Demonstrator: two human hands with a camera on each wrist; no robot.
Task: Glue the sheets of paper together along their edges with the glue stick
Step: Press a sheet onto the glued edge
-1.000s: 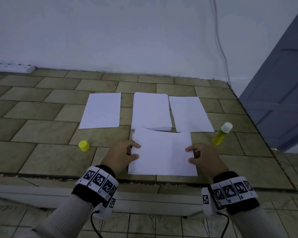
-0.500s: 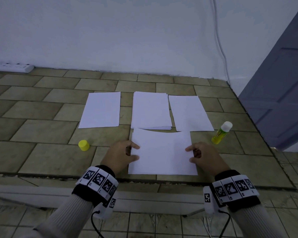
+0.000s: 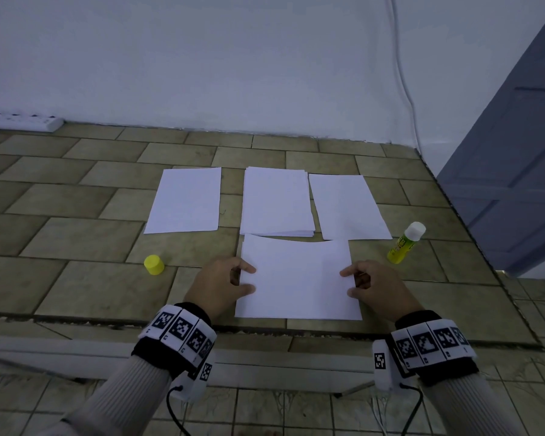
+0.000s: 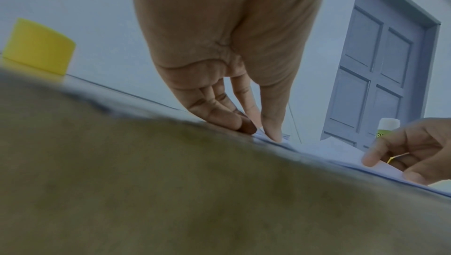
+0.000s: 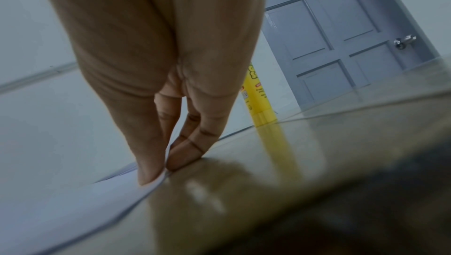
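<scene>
A white sheet of paper lies crosswise near the front of the tiled ledge, its far edge bowed up a little. My left hand holds its left edge, with thumb and forefinger on top and the other fingers curled beside it. My right hand holds the right edge the same way. In the left wrist view the left hand has its thumb tip on the paper. In the right wrist view the right hand pinches the paper at its edge. The uncapped glue stick stands to the right. Its yellow cap sits to the left.
Behind the held sheet lie a single sheet at the left, a paper stack in the middle and another sheet at the right. A power strip lies by the wall. A blue-grey door stands at the right, and the ledge edge runs just below the hands.
</scene>
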